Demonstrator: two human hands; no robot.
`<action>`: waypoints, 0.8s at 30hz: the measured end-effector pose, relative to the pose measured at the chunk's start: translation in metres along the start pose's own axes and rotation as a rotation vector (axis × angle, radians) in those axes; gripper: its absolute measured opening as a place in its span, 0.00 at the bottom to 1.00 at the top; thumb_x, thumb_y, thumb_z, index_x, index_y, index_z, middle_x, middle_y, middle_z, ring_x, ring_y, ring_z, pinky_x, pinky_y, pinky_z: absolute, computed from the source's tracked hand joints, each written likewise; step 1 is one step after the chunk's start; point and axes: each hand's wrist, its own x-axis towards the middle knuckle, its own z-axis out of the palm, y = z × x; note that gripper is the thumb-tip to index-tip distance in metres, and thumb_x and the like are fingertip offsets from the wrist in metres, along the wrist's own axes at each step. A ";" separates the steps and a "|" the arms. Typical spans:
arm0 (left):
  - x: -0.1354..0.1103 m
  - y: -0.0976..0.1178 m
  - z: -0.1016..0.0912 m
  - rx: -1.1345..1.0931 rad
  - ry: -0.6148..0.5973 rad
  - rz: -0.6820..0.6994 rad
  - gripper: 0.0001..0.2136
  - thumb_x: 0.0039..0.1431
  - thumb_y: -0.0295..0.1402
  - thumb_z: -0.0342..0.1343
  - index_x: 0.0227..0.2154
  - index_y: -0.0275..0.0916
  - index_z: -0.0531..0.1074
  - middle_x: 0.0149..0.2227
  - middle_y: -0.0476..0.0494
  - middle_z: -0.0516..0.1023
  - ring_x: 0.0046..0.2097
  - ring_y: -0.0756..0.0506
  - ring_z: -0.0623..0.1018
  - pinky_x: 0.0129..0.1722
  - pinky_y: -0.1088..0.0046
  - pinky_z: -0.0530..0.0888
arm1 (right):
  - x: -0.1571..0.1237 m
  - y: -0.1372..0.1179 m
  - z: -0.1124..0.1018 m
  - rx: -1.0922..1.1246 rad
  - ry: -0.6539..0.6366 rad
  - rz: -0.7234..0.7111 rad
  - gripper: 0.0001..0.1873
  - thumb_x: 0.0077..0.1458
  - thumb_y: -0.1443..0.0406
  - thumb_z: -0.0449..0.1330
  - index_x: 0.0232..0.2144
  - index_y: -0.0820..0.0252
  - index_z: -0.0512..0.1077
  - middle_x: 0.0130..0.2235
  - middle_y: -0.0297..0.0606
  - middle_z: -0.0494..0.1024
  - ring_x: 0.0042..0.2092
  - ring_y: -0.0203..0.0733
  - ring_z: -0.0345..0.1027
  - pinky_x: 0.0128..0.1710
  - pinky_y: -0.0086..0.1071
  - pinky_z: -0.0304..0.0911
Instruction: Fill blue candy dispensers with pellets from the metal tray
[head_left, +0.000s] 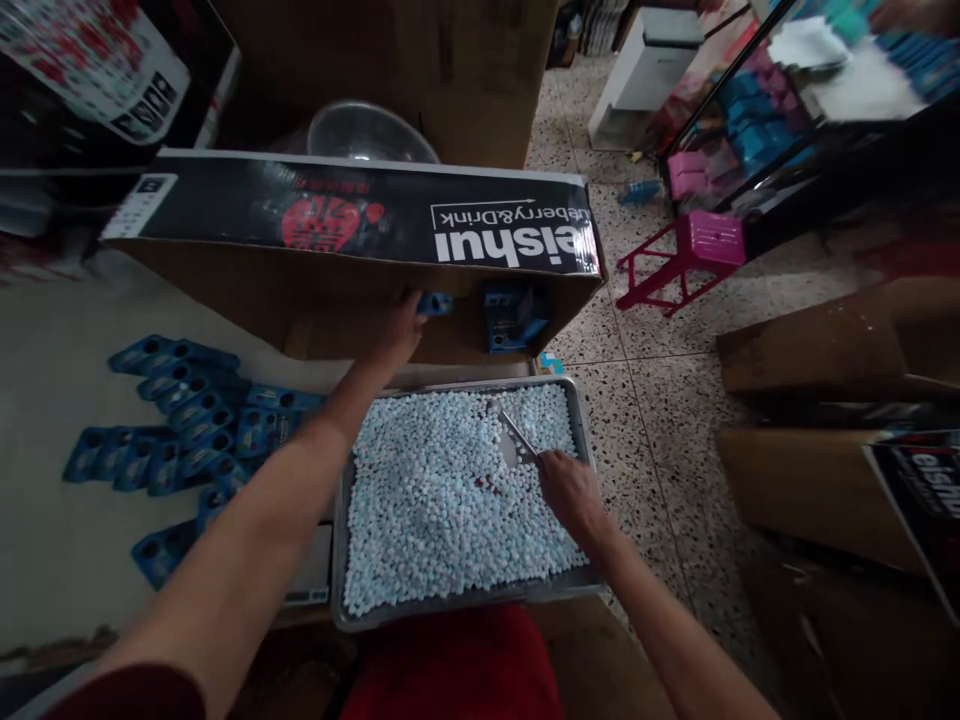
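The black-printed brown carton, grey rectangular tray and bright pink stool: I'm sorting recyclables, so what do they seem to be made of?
Black-printed brown carton: apparently cardboard; glossy printed outside, plain brown inside.
Grey rectangular tray: probably metal, given its dull silvery rim.
Bright pink stool: likely plastic, from even colour and slight sheen.

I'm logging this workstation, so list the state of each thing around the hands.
Left hand, closed on a blue packet
Right hand, closed on a metal tool
Large box, open toward the person
Tray, mostly covered, partly bare near the tool
Beads, loose, spread across the tray
Tabletop packets, lying in uneven rows
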 end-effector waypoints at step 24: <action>-0.272 0.008 0.008 -0.083 0.467 -0.583 0.27 0.48 0.41 0.71 0.49 0.40 0.70 0.47 0.39 0.74 0.50 0.38 0.75 0.54 0.55 0.72 | 0.023 -0.069 0.049 0.501 -0.162 -0.224 0.11 0.47 0.73 0.56 0.29 0.61 0.78 0.26 0.32 0.75 0.34 0.38 0.69 0.32 0.25 0.55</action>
